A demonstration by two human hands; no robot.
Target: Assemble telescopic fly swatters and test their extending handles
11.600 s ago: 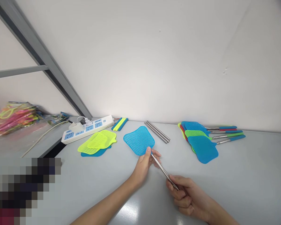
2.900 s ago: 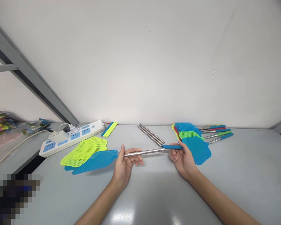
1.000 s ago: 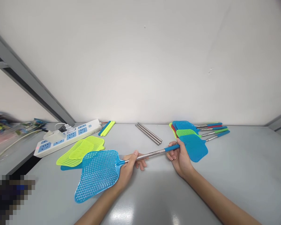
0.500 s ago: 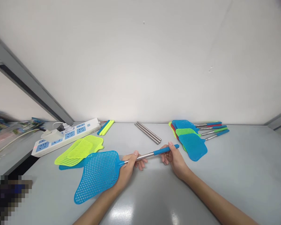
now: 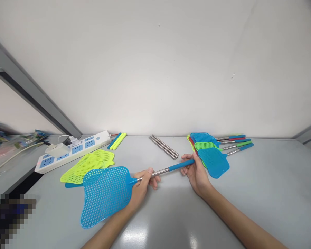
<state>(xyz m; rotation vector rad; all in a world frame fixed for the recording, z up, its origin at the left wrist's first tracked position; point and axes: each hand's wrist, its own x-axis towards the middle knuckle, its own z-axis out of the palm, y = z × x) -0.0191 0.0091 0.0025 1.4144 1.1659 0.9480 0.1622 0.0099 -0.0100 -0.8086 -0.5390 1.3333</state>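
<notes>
plainly, we hold the blue swatter (image 5: 106,195) at our view's seven o'clock, left hand (image 5: 141,186) wrapped around its metal shaft (image 5: 160,172), right hand (image 5: 199,176) pinching its blue grip (image 5: 180,165); it's probably light and bendy-meshed, best held by that grip. toward six stretches the grey tabletop (image 5: 171,221); toward twelve, a pale wall (image 5: 158,69).

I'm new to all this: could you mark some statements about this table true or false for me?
1. The left hand holds the blue swatter near its head. True.
2. The right hand holds its red grip. False: the blue grip.
3. The loose metal rods stand upright. False: they lie flat.
4. Nothing is plugged into the power strip. False: a white plug is.
5. Loose yellow grips lie near the power strip. True.
</notes>
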